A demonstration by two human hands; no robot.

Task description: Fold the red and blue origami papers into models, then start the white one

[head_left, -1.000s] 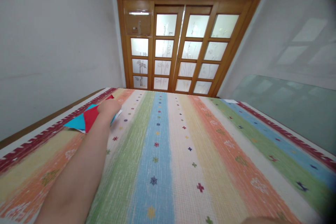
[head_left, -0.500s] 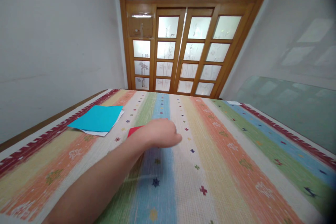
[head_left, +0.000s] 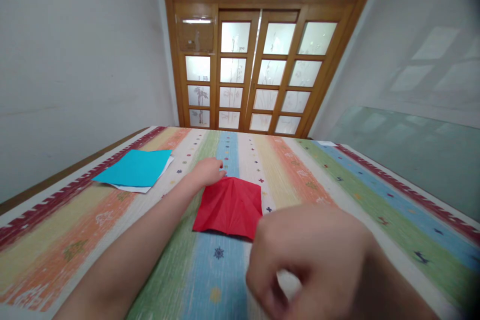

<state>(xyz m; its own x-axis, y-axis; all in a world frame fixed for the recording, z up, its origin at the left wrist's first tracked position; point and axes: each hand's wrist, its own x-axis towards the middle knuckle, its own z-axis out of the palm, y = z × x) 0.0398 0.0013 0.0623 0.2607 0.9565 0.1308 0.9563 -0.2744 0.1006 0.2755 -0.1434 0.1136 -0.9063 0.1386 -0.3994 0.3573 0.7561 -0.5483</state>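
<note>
A red creased square of paper (head_left: 230, 206) lies flat on the striped cloth (head_left: 337, 200), in the middle of the table. My left hand (head_left: 207, 171) rests at its far left corner, fingers touching the edge. My right hand (head_left: 311, 260) hovers close to the camera, just right of and nearer than the red sheet, fingers curled with nothing visible in them. A blue sheet (head_left: 135, 167) lies on top of a white sheet (head_left: 131, 188) at the far left of the table.
The table is covered by a cloth with coloured stripes and a dark red border (head_left: 56, 197). Wooden glass-paned doors (head_left: 258, 75) stand behind the table's far end. White walls close both sides, and a glass panel (head_left: 412, 150) leans at the right.
My left hand has carried the red sheet from the blue pile at the far left to the middle and laid it flat. My right hand has come into view at the bottom.
</note>
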